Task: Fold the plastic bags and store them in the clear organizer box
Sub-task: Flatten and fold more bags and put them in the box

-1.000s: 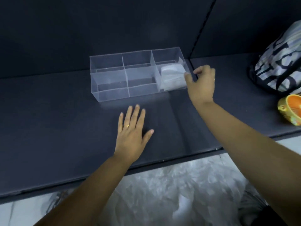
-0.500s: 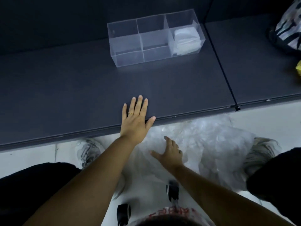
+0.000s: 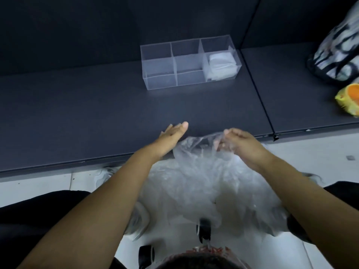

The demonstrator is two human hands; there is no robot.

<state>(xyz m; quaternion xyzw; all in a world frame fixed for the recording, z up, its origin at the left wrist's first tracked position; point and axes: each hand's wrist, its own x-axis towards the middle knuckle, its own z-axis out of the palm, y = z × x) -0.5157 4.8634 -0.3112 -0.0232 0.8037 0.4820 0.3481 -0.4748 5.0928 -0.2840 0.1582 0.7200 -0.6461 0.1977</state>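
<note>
A clear organizer box point(image 3: 159, 74) with several compartments stands on the dark table point(image 3: 97, 113). Folded white bags point(image 3: 221, 64) fill its right compartment; the others look empty. A heap of crumpled clear plastic bags point(image 3: 204, 187) lies on the floor below the table's front edge. My right hand point(image 3: 239, 144) grips one clear plastic bag point(image 3: 196, 146) and holds it up at the table edge. My left hand point(image 3: 173, 133) hovers just left of that bag, fingers extended and holding nothing.
A black-and-white patterned bag point(image 3: 340, 51) and an orange-yellow object point(image 3: 349, 98) sit at the table's right end. A seam point(image 3: 258, 90) splits the tabletop. My dark-clothed legs flank the heap, and black chair casters point(image 3: 203, 230) stand on the white floor.
My right hand has come up from the floor heap with a clear bag to the table edge. My left hand has lifted off the tabletop and turned on edge beside it.
</note>
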